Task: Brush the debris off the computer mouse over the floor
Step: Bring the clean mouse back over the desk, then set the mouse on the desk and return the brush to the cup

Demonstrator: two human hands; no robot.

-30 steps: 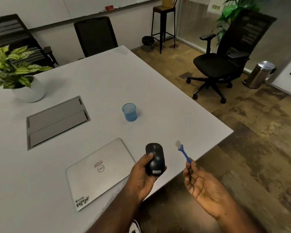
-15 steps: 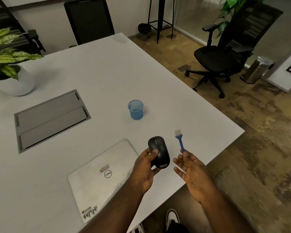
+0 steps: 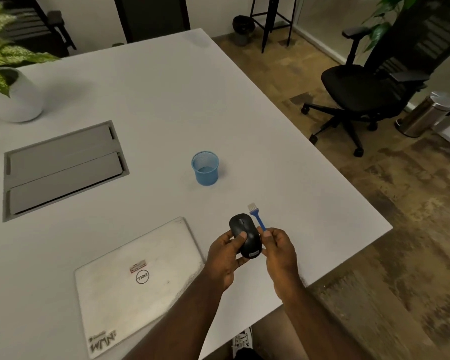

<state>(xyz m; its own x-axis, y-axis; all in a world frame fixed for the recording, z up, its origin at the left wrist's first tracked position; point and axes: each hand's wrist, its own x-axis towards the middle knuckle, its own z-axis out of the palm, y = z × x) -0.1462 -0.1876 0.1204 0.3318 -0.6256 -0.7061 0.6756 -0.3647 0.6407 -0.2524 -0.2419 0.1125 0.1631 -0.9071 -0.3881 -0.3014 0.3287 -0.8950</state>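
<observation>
in the head view i see the left hand [image 3: 225,258] gripping the black computer mouse [image 3: 245,235]; the thumb lies on the top of the mouse and the other fingers are curled under it. the mouse is lifted above the white surface [image 3: 151,100], near its front edge, with the small label end towards me. the right hand [image 3: 277,246] is just beside the mouse on its right side, and it pinches the lower end of the blue brush [image 3: 258,219] between thumb and fingers. the brush stands almost upright, its pale bristles at the top, and its handle runs close along the right side of the mouse; i cannot tell if they touch.

on the surface, to the left of the hands, lies a closed silver dell laptop [image 3: 138,279] with stickers on the lid. further from me stands a blue mesh cup [image 3: 205,168]. a grey cable hatch [image 3: 63,167] is set in the surface on the left, and a white plant pot [image 3: 18,100] with green leaves stands at the far left. on the brown floor [image 3: 400,229] at the right i see a black office chair [image 3: 369,84] and a steel bin [image 3: 429,114].
</observation>
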